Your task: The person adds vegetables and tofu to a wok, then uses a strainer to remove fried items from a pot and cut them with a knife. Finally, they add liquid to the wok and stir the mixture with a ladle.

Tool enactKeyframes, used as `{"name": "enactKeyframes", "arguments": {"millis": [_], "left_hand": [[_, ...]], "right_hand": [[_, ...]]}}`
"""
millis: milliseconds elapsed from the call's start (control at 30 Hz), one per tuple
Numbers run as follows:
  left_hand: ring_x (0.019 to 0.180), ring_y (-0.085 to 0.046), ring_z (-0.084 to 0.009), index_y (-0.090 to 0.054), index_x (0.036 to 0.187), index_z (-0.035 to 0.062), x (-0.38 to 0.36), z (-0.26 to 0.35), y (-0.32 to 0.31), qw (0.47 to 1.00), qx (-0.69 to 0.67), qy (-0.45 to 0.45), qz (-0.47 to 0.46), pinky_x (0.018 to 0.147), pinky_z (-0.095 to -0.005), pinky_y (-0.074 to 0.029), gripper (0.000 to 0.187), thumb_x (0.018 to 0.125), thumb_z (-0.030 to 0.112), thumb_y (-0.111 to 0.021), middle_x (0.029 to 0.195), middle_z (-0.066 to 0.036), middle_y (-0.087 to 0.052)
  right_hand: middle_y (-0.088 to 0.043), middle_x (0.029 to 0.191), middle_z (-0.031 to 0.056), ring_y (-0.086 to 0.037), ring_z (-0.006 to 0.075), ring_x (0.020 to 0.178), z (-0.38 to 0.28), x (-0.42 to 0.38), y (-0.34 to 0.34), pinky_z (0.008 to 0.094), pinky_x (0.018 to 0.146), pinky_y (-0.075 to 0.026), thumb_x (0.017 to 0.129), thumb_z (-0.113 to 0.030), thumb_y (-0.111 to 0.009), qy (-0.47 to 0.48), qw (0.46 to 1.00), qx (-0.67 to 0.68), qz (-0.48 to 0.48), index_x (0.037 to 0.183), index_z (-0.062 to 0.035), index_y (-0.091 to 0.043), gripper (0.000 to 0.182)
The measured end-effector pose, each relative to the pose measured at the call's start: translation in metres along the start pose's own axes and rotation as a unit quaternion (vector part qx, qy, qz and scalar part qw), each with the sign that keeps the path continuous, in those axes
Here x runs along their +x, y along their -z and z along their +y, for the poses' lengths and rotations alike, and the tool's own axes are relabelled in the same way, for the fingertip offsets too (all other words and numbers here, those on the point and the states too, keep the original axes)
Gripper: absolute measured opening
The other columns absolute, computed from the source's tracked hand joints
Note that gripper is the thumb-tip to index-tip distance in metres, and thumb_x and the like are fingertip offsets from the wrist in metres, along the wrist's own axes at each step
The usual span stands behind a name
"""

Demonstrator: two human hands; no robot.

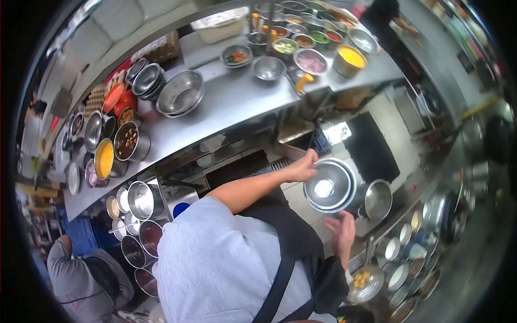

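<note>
My left hand (pixel 304 167) reaches forward from the grey sleeve and is closed on the upper-left rim of some nested metal bowls (pixel 329 185). The inner bowl shows a bright shine on its bottom. Just below the bowls is my right hand (pixel 343 234), fingers apart and fingertips close to the lower rim. A metal pot (pixel 378 199) stands to the right of the bowls.
A steel counter (pixel 231 102) crosses ahead with bowls, a large colander (pixel 180 92), egg trays and ingredient tubs. Several pots and tubs stand at lower right, beside a strainer (pixel 366 282) with yellow pieces. Another person (pixel 89 274) is at lower left; one more (pixel 381 21) works at upper right.
</note>
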State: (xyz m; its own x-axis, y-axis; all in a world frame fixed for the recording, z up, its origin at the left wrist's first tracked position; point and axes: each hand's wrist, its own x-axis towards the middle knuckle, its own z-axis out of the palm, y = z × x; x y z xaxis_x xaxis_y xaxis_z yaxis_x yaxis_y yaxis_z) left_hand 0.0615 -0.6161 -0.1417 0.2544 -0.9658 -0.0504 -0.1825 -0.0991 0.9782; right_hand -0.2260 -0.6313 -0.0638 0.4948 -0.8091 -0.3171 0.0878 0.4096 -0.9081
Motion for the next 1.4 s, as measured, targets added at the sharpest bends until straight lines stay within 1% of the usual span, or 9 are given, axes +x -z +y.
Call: {"name": "enactKeyframes", "arguments": {"millis": [333, 433, 700, 800, 833, 867, 933, 1333, 1400], "left_hand": [[0.110, -0.058, -0.0326, -0.033, 0.133, -0.0007, 0.031, -0.061, 0.373, 0.842, -0.149, 0.090, 0.510, 0.087, -0.0414, -0.053, 0.055, 0.084, 0.000, -0.058, 0.124, -0.024, -0.053], [0.094, -0.064, -0.0337, -0.031, 0.131, -0.0011, 0.040, -0.029, 0.420, 0.796, -0.266, 0.042, 0.542, 0.057, -0.0387, -0.061, 0.050, 0.086, -0.003, -0.054, 0.123, -0.024, -0.049], [0.094, -0.066, -0.0347, -0.018, 0.132, -0.0124, 0.062, -0.062, 0.488, 0.619, -0.484, -0.086, 0.612, 0.071, -0.0404, -0.066, 0.054, 0.089, -0.006, -0.049, 0.125, -0.028, -0.046], [0.094, -0.067, -0.0295, -0.039, 0.124, -0.0123, 0.075, -0.053, 0.498, 0.422, -0.522, -0.008, 0.741, 0.071, -0.0358, -0.065, 0.038, 0.090, -0.001, -0.052, 0.117, -0.022, -0.055], [0.094, -0.067, -0.0295, -0.039, 0.124, -0.0123, 0.072, -0.050, 0.501, 0.416, -0.520, -0.013, 0.746, 0.071, -0.0358, -0.065, 0.038, 0.090, -0.001, -0.052, 0.117, -0.022, -0.055], [0.096, -0.068, -0.0270, -0.047, 0.120, -0.0071, 0.068, -0.049, 0.504, 0.586, -0.268, 0.185, 0.742, 0.069, -0.0357, -0.063, 0.031, 0.093, 0.008, -0.052, 0.115, -0.017, -0.059], [0.100, -0.069, -0.0219, -0.062, 0.113, 0.0032, 0.058, -0.048, 0.508, 0.679, 0.298, 0.499, 0.449, 0.066, -0.0356, -0.058, 0.028, 0.099, 0.026, -0.052, 0.111, -0.008, -0.068], [0.128, -0.053, -0.0245, -0.053, 0.136, 0.0230, 0.075, -0.114, 0.529, 0.625, 0.408, 0.452, 0.489, 0.084, -0.0392, -0.056, 0.041, 0.097, 0.033, -0.050, 0.136, -0.007, -0.053], [0.105, -0.056, -0.0332, -0.043, 0.125, -0.0088, 0.127, -0.139, 0.490, 0.577, -0.244, 0.100, 0.773, 0.092, -0.0412, -0.047, 0.066, 0.084, 0.036, -0.070, 0.121, -0.022, -0.050]], "right_hand": [[-0.063, 0.097, 0.0075, -0.069, 0.0188, 0.077, 0.086, 0.087, -0.090, 0.0292, 0.063, -0.054, 0.101, -0.030, -0.056, -0.112, 0.925, -0.354, -0.077, 0.109, -0.0013, -0.059, 0.030], [-0.064, 0.092, 0.0063, -0.068, 0.0179, 0.075, 0.096, 0.094, -0.096, 0.0306, 0.064, -0.054, 0.099, -0.031, -0.059, -0.126, 0.885, -0.443, -0.066, 0.107, -0.0004, -0.061, 0.032], [-0.068, 0.084, 0.0085, -0.066, 0.0186, 0.070, 0.146, 0.117, -0.027, 0.0317, 0.062, -0.052, 0.094, -0.030, -0.063, -0.113, 0.912, -0.391, 0.049, 0.099, 0.0003, -0.065, 0.031], [-0.068, 0.084, 0.0087, -0.066, 0.0187, 0.070, 0.147, 0.160, -0.021, 0.0318, 0.062, -0.052, 0.094, -0.030, -0.063, -0.108, 0.908, -0.403, 0.027, 0.099, 0.0004, -0.065, 0.031], [-0.068, 0.083, 0.0087, -0.066, 0.0188, 0.070, 0.148, 0.175, -0.020, 0.0319, 0.062, -0.052, 0.094, -0.030, -0.063, -0.107, 0.907, -0.408, 0.016, 0.099, 0.0004, -0.065, 0.031], [-0.068, 0.083, 0.0088, -0.066, 0.0188, 0.070, 0.147, 0.189, -0.017, 0.0319, 0.062, -0.052, 0.093, -0.030, -0.063, -0.107, 0.905, -0.412, 0.005, 0.099, 0.0004, -0.065, 0.031], [-0.068, 0.083, 0.0089, -0.066, 0.0189, 0.070, 0.147, 0.211, -0.012, 0.0320, 0.062, -0.052, 0.093, -0.030, -0.063, -0.110, 0.900, -0.421, -0.014, 0.098, 0.0004, -0.065, 0.031], [-0.068, 0.082, 0.0095, -0.066, 0.0194, 0.070, 0.132, 0.318, -0.019, 0.0327, 0.062, -0.052, 0.092, -0.030, -0.063, -0.124, 0.878, -0.454, -0.085, 0.097, 0.0004, -0.066, 0.031], [-0.068, 0.082, 0.0096, -0.066, 0.0195, 0.070, 0.122, 0.328, -0.028, 0.0328, 0.063, -0.052, 0.092, -0.030, -0.063, -0.126, 0.872, -0.462, -0.098, 0.097, 0.0004, -0.066, 0.031]]}}
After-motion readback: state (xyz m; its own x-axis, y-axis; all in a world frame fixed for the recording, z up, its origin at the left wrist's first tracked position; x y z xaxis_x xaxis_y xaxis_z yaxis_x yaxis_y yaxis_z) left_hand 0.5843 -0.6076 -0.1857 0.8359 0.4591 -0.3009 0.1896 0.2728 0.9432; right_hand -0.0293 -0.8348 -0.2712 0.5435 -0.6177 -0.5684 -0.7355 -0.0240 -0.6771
